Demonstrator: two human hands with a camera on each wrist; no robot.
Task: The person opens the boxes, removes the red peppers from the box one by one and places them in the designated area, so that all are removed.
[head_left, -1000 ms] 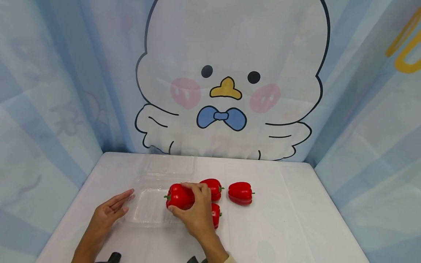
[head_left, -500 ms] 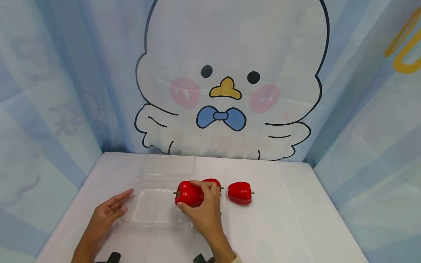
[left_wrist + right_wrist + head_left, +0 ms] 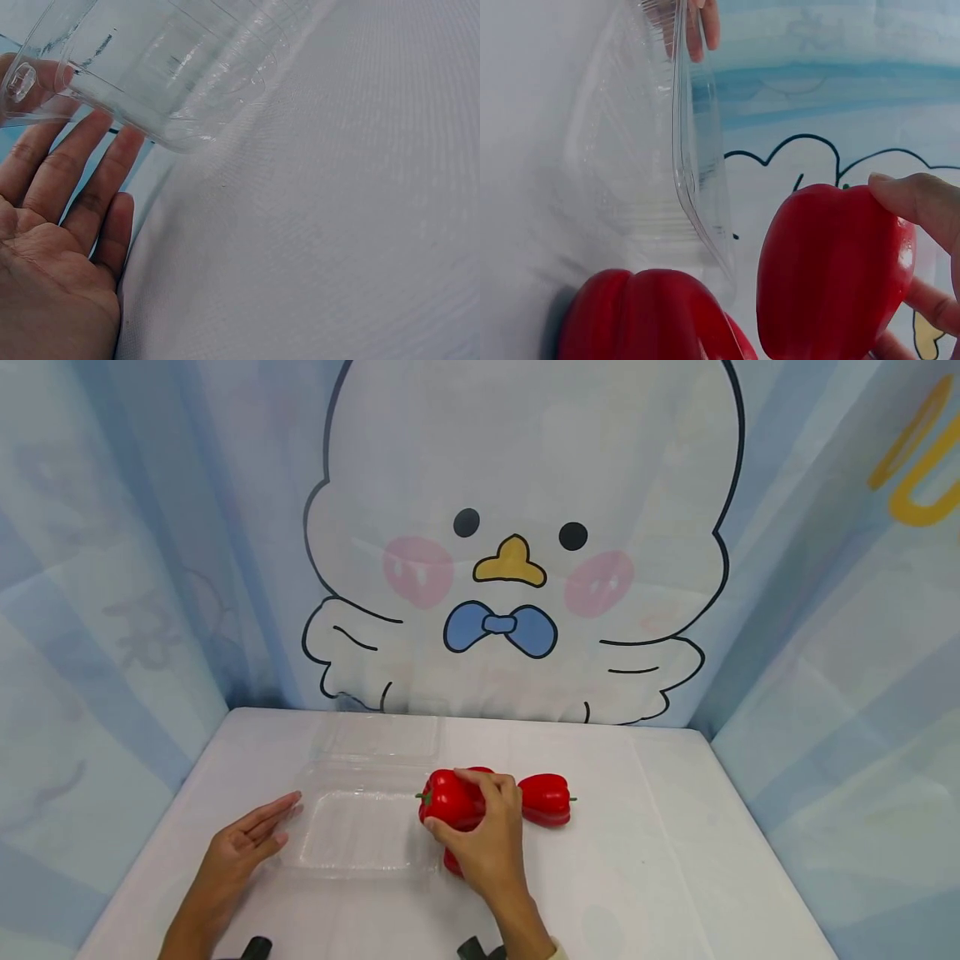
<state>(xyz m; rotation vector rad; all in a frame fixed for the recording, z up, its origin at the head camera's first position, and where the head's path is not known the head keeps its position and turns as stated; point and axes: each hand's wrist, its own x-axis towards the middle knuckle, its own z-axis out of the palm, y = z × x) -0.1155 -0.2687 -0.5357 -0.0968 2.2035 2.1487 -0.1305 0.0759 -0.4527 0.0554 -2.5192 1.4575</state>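
Thumb and fingers of my right hand [image 3: 491, 839] grip a red bell pepper [image 3: 450, 800], its green stem pointing left. In the right wrist view that bell pepper [image 3: 832, 277] is held up, apart from another red bell pepper [image 3: 645, 322] below it. A clear plastic clamshell box [image 3: 352, 837] lies opened out on the table, its base to the left of the held pepper. My left hand [image 3: 240, 852] is at the box's left side, fingers extended. In the left wrist view, its fingertips [image 3: 127, 139] are at the clear wall, one finger showing through the plastic.
One red bell pepper [image 3: 546, 800] sits right of my right hand. Two others are partly hidden by the hand and held pepper: a rear pepper [image 3: 480, 769] and a front pepper [image 3: 452, 863]. The lid [image 3: 382, 739] extends toward the printed curtain [image 3: 517, 468].
My right hand has moved right with the bell pepper, from over the box base to its right side, covering more of the other peppers. My left hand stays in place.
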